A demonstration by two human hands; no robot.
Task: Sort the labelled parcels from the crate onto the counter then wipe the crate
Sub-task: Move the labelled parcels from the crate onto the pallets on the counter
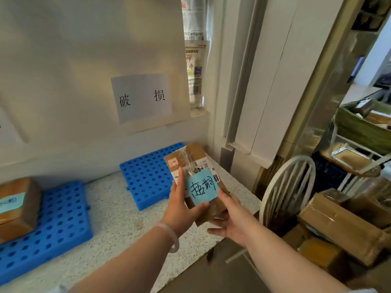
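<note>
Left hand [182, 208] and right hand [230, 218]: both clamped on parcel [196, 166], centre frame. Step: sorting. Next, likely: read blue note [202, 187], choose matching blue mat [148, 174] on worktop [110, 218].

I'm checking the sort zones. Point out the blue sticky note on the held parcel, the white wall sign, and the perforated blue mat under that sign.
Blue sticky note [202, 186], head view, its handwritten middle.
White paper wall sign [141, 97], head view, blank centre between characters.
Perforated blue plastic mat [148, 176], head view, its holed top.

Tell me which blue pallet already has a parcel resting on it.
The left blue pallet: a brown parcel sits on its left end. The right blue pallet, below the wall sign, carries none.
</note>
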